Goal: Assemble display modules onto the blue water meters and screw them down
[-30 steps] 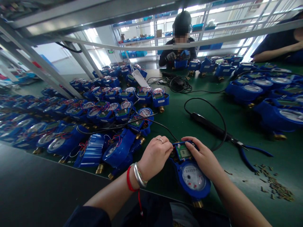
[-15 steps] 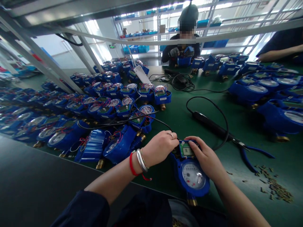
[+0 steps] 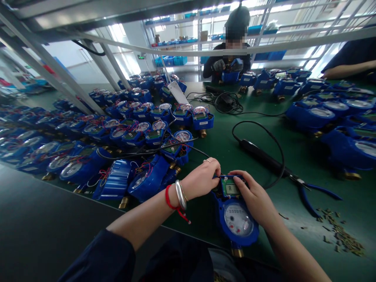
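Note:
A blue water meter (image 3: pixel 238 221) with a round dial and a brass fitting lies at the table's front edge. In its upper part sits a green circuit board (image 3: pixel 225 189) with a small display. My right hand (image 3: pixel 255 196) wraps the right side of that part, thumb on the board's edge. My left hand (image 3: pixel 204 178) is closed at the upper left corner of the casing, fingertips pinched and bent down. What they hold is hidden; a black cable (image 3: pixel 202 152) runs behind this hand.
Rows of blue meters (image 3: pixel 123 133) with loose wires fill the left; more meters (image 3: pixel 349 145) stand at right. A black corded tool (image 3: pixel 261 156), blue-handled pliers (image 3: pixel 308 196) and a pile of small screws (image 3: pixel 345 235) lie right. A co-worker (image 3: pixel 227 62) sits opposite.
My left hand and wrist have shifted slightly right and up, still at the casing corner. The right hand stays on the meter. The view has moved a little.

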A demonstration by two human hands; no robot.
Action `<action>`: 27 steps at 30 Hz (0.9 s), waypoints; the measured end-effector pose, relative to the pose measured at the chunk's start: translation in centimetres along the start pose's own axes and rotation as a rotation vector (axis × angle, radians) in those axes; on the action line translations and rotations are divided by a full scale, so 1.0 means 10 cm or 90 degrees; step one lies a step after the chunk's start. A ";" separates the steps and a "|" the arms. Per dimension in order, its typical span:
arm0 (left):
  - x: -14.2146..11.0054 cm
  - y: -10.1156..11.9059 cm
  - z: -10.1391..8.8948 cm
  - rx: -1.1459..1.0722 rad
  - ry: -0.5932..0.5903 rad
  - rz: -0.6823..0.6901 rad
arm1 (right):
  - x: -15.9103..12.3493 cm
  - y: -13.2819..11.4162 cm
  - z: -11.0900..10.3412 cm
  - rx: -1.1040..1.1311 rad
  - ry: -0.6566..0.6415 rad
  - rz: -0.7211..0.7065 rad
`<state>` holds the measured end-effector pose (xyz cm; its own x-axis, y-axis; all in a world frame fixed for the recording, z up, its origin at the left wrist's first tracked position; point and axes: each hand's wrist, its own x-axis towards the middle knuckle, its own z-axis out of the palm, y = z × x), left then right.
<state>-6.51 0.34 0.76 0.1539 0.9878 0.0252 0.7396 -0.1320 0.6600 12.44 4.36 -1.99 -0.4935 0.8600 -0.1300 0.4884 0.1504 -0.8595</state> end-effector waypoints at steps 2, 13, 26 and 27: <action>0.05 0.02 -0.01 -0.010 -0.049 -0.042 | 0.00 -0.02 0.01 -0.001 -0.002 0.000; 0.03 -0.14 -0.01 -0.197 -0.122 -0.030 | -0.03 -0.01 -0.03 0.001 0.000 0.035; -0.08 -0.18 -0.09 -0.025 -0.022 0.169 | -0.03 0.02 -0.02 -0.002 0.021 0.012; -0.06 -0.18 -0.10 -0.019 -0.026 0.170 | -0.03 0.03 -0.02 -0.001 0.020 0.013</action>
<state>-8.56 0.02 0.33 0.3673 0.9142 0.1714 0.6495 -0.3840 0.6563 12.84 4.27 -2.07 -0.4609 0.8777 -0.1313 0.4992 0.1341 -0.8561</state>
